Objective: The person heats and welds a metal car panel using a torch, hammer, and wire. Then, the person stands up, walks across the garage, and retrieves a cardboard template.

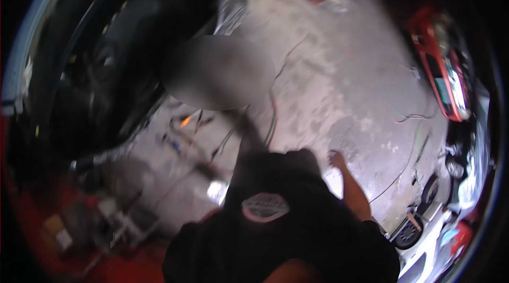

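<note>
My right hand (335, 159) hangs low beside my body, above the concrete floor (366, 108). Motion blur smears its fingers, and I see nothing clearly held in it. Only a sliver of my left arm (211, 214) shows beside my black shirt (275, 240); the left hand itself is hidden. A bright white patch (217, 191) lies close to that arm, too blurred to name. Several scattered tools (177, 145) lie on the floor ahead to the left, among them one with an orange part (185, 121).
A dark open vehicle bay (116, 60) fills the upper left. Hoses or cables (274, 118) trail across the floor. Boxes and parts (58, 230) crowd the lower left. At right are a red vehicle part (437, 71) and a wheel (408, 231). A grey blurred oval covers the upper middle.
</note>
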`<state>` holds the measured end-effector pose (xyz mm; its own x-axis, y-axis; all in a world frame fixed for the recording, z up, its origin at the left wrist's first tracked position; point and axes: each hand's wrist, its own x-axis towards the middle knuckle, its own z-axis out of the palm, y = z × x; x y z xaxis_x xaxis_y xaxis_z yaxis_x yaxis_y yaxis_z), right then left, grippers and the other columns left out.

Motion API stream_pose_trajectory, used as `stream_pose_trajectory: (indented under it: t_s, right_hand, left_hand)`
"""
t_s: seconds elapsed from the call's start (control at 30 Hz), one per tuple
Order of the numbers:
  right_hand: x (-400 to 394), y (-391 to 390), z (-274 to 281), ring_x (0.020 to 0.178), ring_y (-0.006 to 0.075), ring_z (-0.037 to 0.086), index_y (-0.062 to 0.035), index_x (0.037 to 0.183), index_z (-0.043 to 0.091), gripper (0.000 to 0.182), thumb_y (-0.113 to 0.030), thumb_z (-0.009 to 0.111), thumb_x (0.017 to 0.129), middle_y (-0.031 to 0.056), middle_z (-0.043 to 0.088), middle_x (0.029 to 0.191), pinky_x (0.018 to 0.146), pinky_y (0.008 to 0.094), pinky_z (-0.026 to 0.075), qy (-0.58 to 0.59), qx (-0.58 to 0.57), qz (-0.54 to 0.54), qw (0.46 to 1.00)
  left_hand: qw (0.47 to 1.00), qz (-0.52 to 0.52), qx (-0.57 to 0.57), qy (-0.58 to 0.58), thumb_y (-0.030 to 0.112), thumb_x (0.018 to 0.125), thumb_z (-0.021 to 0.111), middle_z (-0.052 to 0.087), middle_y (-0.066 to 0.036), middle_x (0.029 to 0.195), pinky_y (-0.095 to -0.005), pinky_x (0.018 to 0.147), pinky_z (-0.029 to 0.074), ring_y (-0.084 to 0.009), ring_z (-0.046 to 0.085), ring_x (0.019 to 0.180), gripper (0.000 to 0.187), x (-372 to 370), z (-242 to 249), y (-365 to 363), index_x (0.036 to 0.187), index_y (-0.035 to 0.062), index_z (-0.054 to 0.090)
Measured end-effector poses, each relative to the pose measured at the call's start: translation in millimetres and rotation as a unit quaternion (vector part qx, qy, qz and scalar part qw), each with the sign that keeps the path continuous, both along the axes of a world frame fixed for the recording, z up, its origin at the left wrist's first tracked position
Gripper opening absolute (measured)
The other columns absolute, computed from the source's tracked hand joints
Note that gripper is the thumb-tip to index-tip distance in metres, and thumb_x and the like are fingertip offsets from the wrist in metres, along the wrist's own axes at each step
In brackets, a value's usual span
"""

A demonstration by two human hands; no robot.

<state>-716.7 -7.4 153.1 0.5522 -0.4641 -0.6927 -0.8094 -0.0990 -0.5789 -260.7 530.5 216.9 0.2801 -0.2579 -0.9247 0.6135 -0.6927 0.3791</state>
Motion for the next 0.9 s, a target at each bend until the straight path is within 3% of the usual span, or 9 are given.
stream_pose_trajectory:
  t_s: [0.03,0.1,0.43,0.47,0.53,0.6,0.67,0.73,0.9]
  right_hand:
    - [20.3,-13.3,34.6,0.060,0.0201,0.064,-0.0038,0.130,0.056,0.047,-0.020,0.063,0.087,0.0111,0.064,0.074,0.048,0.0348,0.053,-0.026,0.062,-0.203,0.977]
    - [114.3,-26.3,131.9,0.058,0.0201,0.067,-0.0027,0.132,0.056,0.048,-0.015,0.059,0.085,0.0137,0.067,0.078,0.048,0.0310,0.053,0.036,0.005,-0.234,0.972]
    - [325.8,-230.8,117.0,0.064,0.0166,0.066,-0.0014,0.128,0.060,0.044,-0.018,0.060,0.087,0.0101,0.067,0.077,0.052,0.0294,0.051,-0.010,-0.052,0.153,0.987]
    - [349.6,-260.2,114.6,0.064,0.0161,0.066,-0.0013,0.128,0.059,0.044,-0.019,0.060,0.088,0.0094,0.066,0.076,0.052,0.0291,0.051,-0.019,-0.044,0.187,0.981]
    - [387.6,-322.7,97.0,0.063,0.0147,0.065,-0.0009,0.129,0.058,0.042,-0.018,0.058,0.091,0.0079,0.064,0.074,0.051,0.0279,0.050,-0.013,-0.038,0.287,0.957]
    - [437.6,-385.1,60.9,0.062,0.0149,0.065,-0.0008,0.129,0.058,0.040,-0.017,0.057,0.092,0.0077,0.064,0.074,0.051,0.0274,0.049,-0.007,-0.034,0.401,0.915]
    - [481.2,-420.9,68.1,0.061,0.0170,0.065,-0.0006,0.127,0.059,0.038,-0.014,0.056,0.091,0.0088,0.065,0.074,0.050,0.0300,0.050,0.086,0.001,0.423,0.902]
    - [516.7,-445.4,72.5,0.061,0.0183,0.065,-0.0012,0.129,0.057,0.042,-0.015,0.057,0.090,0.0092,0.065,0.074,0.050,0.0310,0.052,0.143,-0.054,0.468,0.870]
    - [589.3,-410.9,70.4,0.067,0.0232,0.068,-0.0028,0.134,0.054,0.047,-0.018,0.057,0.090,0.0128,0.066,0.082,0.056,0.0334,0.055,0.234,0.045,0.424,0.874]
  left_hand:
    - [1.000,0.010,0.010,0.012,0.013,0.088,0.060,0.068,-0.010,0.089,-0.0395,0.050,0.052,-0.0256,0.066,0.064,0.024,-5.4,1.4,-3.1,0.111,0.0068,0.062]
    - [0.999,0.024,0.018,0.037,0.013,0.088,0.060,0.068,-0.010,0.089,-0.0393,0.050,0.052,-0.0253,0.066,0.064,0.024,-15.6,-4.4,-18.5,0.111,0.0071,0.062]
    - [0.989,0.118,0.002,0.091,0.014,0.088,0.060,0.068,-0.008,0.089,-0.0381,0.050,0.051,-0.0238,0.066,0.064,0.025,3.6,-70.6,-192.4,0.113,0.0090,0.062]
    - [0.969,0.023,-0.178,-0.171,0.014,0.086,0.063,0.063,-0.003,0.074,-0.0400,0.052,0.052,-0.0209,0.060,0.059,0.010,-13.3,-183.8,-150.8,0.095,0.0099,0.065]
    - [0.872,0.478,-0.096,-0.038,0.018,0.089,0.060,0.061,-0.002,0.071,-0.0358,0.052,0.051,-0.0163,0.060,0.059,0.011,21.4,-108.8,-210.7,0.094,0.0097,0.065]
    - [0.830,0.479,0.034,-0.285,0.022,0.090,0.058,0.064,-0.005,0.074,-0.0311,0.052,0.050,-0.0128,0.062,0.064,0.017,42.7,-28.7,-282.1,0.094,0.0071,0.066]
    - [0.756,0.603,0.014,-0.255,0.023,0.090,0.057,0.066,-0.010,0.075,-0.0354,0.056,0.051,-0.0189,0.064,0.066,0.020,29.9,11.1,-350.2,0.092,0.0064,0.067]
    - [0.804,0.407,0.137,-0.412,0.022,0.090,0.056,0.067,-0.015,0.077,-0.0413,0.062,0.052,-0.0312,0.065,0.067,0.018,-14.3,3.5,-410.6,0.092,0.0074,0.067]
    - [0.904,0.237,0.225,-0.274,0.022,0.083,0.066,0.059,-0.018,0.105,-0.0536,0.086,0.049,-0.0417,0.056,0.103,0.020,-107.3,21.9,-543.6,0.100,0.0109,0.064]
